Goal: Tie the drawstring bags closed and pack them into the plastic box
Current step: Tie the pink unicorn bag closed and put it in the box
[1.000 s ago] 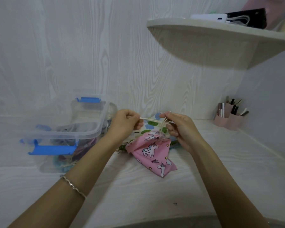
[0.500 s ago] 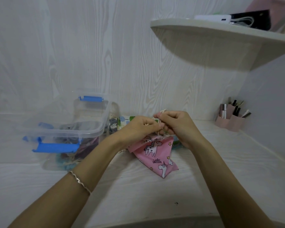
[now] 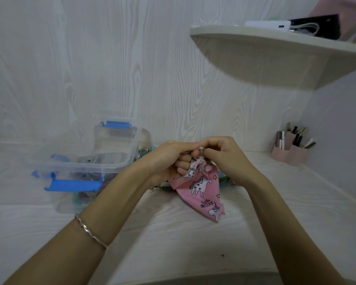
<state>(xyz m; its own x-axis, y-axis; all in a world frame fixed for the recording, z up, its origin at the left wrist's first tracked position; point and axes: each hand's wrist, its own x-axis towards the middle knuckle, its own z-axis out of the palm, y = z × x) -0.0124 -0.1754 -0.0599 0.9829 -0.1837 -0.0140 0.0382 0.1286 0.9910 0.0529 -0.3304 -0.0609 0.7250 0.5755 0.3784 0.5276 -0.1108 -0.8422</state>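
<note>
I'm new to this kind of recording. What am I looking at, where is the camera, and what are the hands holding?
There is no machine here: a person works bare-handed, and one camera on their head looks forward and down. The left hand and right hand both pinch the gathered neck of a pink unicorn bag, which hangs over the desk. To the left stands a clear plastic box with blue clips, things inside. A pink pen holder sits in the right corner.

Shows a pale wood-grain wall [image 3: 132, 68] behind a matching desk [image 3: 173, 239], in soft, even light. Takes in a rounded corner shelf [image 3: 275, 50] upper right, bearing a white box [image 3: 267, 25], and a pink pen holder [image 3: 290, 153] in the far right corner.
</note>
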